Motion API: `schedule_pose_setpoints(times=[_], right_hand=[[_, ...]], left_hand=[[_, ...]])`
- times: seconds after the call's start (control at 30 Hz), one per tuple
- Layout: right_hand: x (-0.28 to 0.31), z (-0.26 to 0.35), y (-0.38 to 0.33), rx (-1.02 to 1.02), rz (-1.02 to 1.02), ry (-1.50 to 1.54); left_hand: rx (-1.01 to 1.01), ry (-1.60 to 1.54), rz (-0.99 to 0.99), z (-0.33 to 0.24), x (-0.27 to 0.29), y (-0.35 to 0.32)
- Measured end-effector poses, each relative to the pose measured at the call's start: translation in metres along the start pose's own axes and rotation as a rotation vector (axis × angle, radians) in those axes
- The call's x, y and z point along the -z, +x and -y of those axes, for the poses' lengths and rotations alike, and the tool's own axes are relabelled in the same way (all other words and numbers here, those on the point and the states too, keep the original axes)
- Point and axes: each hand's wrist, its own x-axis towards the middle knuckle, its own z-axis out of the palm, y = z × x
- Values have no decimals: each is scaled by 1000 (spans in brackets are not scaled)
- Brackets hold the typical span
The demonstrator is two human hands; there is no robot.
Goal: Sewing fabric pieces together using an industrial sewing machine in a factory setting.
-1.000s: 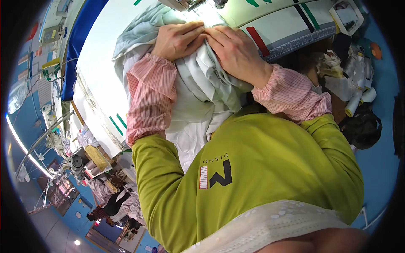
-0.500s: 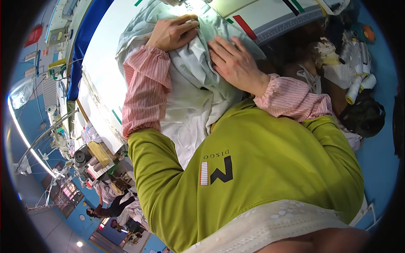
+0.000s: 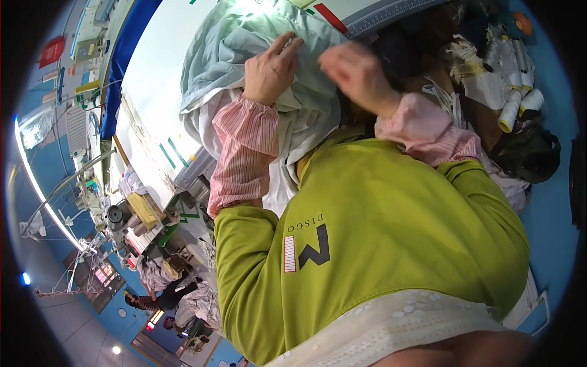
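Observation:
A bunched pale green cloth (image 3: 223, 58) covers the white work table (image 3: 156, 79), brightly lit at its far end. My left hand (image 3: 271, 72) lies on the cloth, its fingers bent together and seeming to pinch a fold of it. To the right, my right hand (image 3: 358, 72) is smeared by motion beside the cloth's right edge; its fingers do not show clearly, nor whether it touches the cloth. Pink striped sleeve covers reach both wrists. White fabric (image 3: 278, 189) hangs from the cloth toward my lap.
A ruler strip (image 3: 379, 17) and a red tape mark (image 3: 330, 18) run along the table's far right. Thread cones (image 3: 510, 110) and a dark bag (image 3: 527, 153) stand at the right. Machines and heaped cloth fill the left, where another person (image 3: 156, 301) stands far off.
My left hand has shifted right and down, its fingers drawing together on the cloth. The right hand has lifted off the cloth and moved right. The cloth has been pulled nearer and bunched.

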Motion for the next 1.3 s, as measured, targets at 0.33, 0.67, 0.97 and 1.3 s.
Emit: schedule_pose_setpoints(times=[0.33, 0.67, 0.97, 1.3], right_hand=[[-39, -47, 111, -292, 269, -268], [14, -50, 36, -644, 588, 176], [33, -23, 12, -718, 472, 325], [7, -44, 24, -787, 286, 1069]], left_hand=[[-105, -15, -37, 3, -2, 2], [-140, -95, -101, 5, 4, 3], [-201, 35, 47, -17, 15, 35], [-315, -53, -22, -20, 21, 43]])
